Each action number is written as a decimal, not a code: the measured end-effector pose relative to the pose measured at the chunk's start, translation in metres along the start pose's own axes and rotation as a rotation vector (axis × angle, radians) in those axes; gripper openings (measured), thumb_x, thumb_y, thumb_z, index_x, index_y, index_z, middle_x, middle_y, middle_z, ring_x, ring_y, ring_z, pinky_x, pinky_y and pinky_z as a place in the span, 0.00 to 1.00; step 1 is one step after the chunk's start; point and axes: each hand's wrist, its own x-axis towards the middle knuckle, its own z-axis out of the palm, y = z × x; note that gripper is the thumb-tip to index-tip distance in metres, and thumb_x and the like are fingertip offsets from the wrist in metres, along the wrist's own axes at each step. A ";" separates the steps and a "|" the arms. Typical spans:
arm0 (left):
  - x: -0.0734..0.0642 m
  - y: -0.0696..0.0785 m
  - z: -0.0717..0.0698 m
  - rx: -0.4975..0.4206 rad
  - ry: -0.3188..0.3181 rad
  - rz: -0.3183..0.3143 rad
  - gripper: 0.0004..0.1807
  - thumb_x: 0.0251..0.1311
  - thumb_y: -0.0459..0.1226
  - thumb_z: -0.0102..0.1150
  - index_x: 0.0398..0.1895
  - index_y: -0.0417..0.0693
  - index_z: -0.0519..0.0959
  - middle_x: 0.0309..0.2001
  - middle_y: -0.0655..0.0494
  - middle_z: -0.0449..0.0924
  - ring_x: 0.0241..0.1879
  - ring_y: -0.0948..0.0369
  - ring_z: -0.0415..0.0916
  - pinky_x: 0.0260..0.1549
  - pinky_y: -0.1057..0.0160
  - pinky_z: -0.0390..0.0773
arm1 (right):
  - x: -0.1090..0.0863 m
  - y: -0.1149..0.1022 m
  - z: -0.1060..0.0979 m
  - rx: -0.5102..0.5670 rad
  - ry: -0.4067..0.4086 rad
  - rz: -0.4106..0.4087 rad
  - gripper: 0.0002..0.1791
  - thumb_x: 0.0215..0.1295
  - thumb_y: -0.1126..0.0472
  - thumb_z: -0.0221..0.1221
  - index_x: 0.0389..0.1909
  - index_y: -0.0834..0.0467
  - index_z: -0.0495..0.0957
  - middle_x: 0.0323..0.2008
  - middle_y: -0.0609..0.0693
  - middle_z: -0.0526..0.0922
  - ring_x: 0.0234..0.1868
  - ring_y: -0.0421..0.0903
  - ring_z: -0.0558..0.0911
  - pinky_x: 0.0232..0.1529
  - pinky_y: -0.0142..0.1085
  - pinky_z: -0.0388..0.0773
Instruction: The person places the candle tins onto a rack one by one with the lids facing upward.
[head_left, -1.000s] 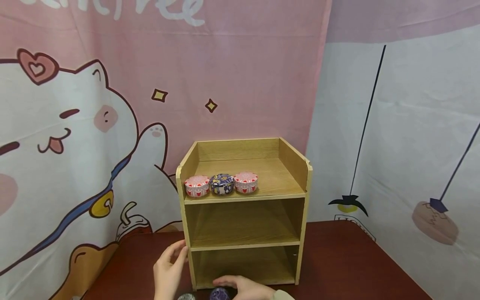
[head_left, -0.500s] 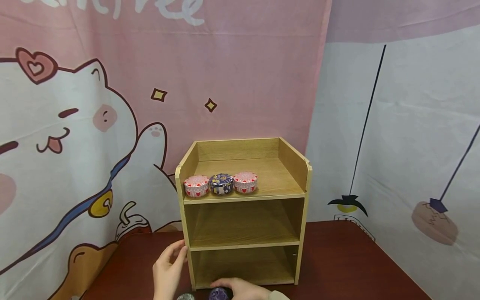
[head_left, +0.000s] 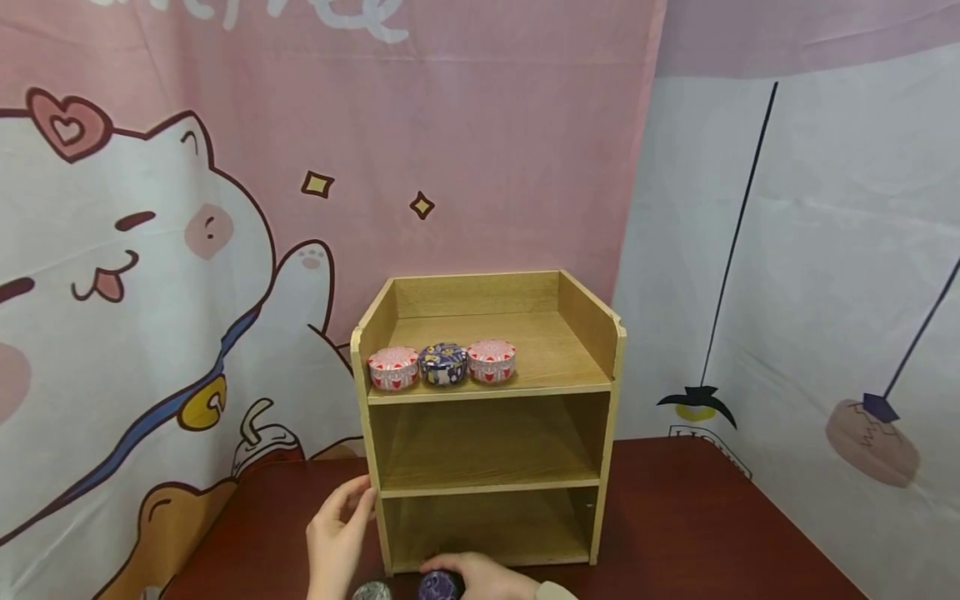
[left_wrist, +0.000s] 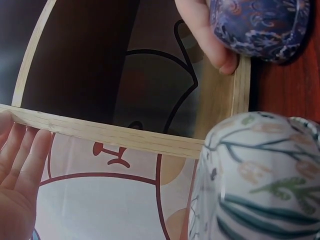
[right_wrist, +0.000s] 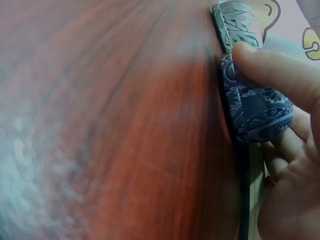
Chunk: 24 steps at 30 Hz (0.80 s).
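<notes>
My left hand [head_left: 337,533] rests its fingertips against the left side panel of a small wooden shelf [head_left: 487,485]; in the left wrist view its fingers [left_wrist: 31,155] lie nearly straight against that panel's edge. Low in front of the shelf, my right hand [head_left: 491,577] grips a round, purple-blue patterned tin [head_left: 437,587]. The right wrist view has the thumb on this tin [right_wrist: 262,112] and the other fingers bent round its far side. Beside it stands a white tin with a green leaf print [left_wrist: 265,180], partly cut off in the head view [head_left: 372,592].
Along the shelf's top board stand a pink-and-red tin [head_left: 393,369], a dark blue-and-yellow one [head_left: 443,364] and another pink-and-red one [head_left: 491,362]. The shelf has two lower compartments. A dark red table [head_left: 697,517] lies beneath, with a printed cloth [head_left: 487,167] behind.
The right hand and the purple-blue tin shift slightly left between the earliest frame and half a second ago. The left hand stays against the shelf's side. The head view tilts a little.
</notes>
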 end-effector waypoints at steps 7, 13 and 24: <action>0.000 0.003 -0.001 -0.009 0.005 0.010 0.07 0.57 0.28 0.66 0.40 0.41 0.85 0.33 0.49 0.85 0.25 0.65 0.81 0.24 0.71 0.82 | -0.001 -0.001 0.002 -0.020 0.035 -0.020 0.27 0.56 0.61 0.70 0.59 0.57 0.76 0.57 0.43 0.77 0.56 0.35 0.73 0.52 0.28 0.72; 0.002 0.006 0.001 0.000 -0.001 0.036 0.07 0.58 0.30 0.66 0.40 0.41 0.85 0.32 0.49 0.85 0.23 0.65 0.81 0.23 0.73 0.81 | -0.002 -0.003 -0.002 -0.018 0.056 -0.035 0.26 0.54 0.62 0.71 0.56 0.58 0.77 0.51 0.40 0.80 0.50 0.32 0.74 0.49 0.26 0.73; -0.001 0.004 -0.001 0.032 -0.007 -0.038 0.08 0.57 0.29 0.66 0.41 0.43 0.85 0.33 0.51 0.85 0.25 0.66 0.81 0.24 0.71 0.82 | -0.007 0.001 -0.010 0.031 0.030 -0.012 0.24 0.58 0.62 0.68 0.56 0.58 0.78 0.51 0.37 0.79 0.50 0.31 0.74 0.49 0.26 0.73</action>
